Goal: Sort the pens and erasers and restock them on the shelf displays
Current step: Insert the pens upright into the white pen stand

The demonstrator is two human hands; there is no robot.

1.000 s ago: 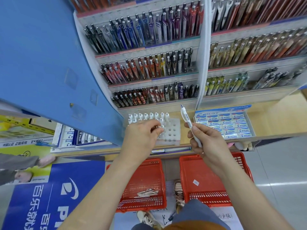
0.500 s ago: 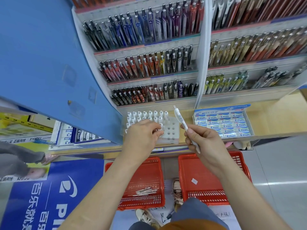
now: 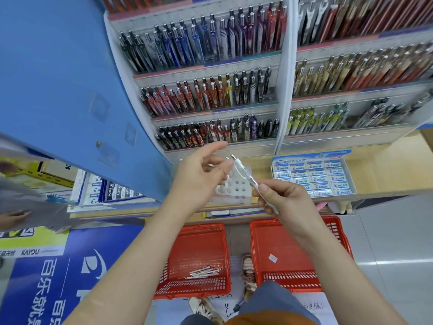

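My right hand (image 3: pixel 284 199) grips a white pen (image 3: pixel 243 172) by its lower end, metal tip pointing up and left. My left hand (image 3: pixel 199 174) hovers just left of the pen with fingers spread, holding nothing, and partly hides a white pen stand with round holes (image 3: pixel 236 187) on the wooden shelf. A tray of blue-and-white Pilot erasers (image 3: pixel 314 177) sits to the right of the stand. Several loose white pens (image 3: pixel 205 271) lie in the left red basket (image 3: pixel 199 242) on the floor.
Tiered racks packed with pens (image 3: pixel 210 90) fill the shelf above. A blue panel (image 3: pixel 58 85) juts out on the left. The right red basket (image 3: pixel 290 259) holds only a small tag. Another person's hand (image 3: pixel 14 216) shows at the far left edge.
My left hand has lifted off the pen stand and opened its fingers. My right hand has tilted the white pen further left, toward the left hand.
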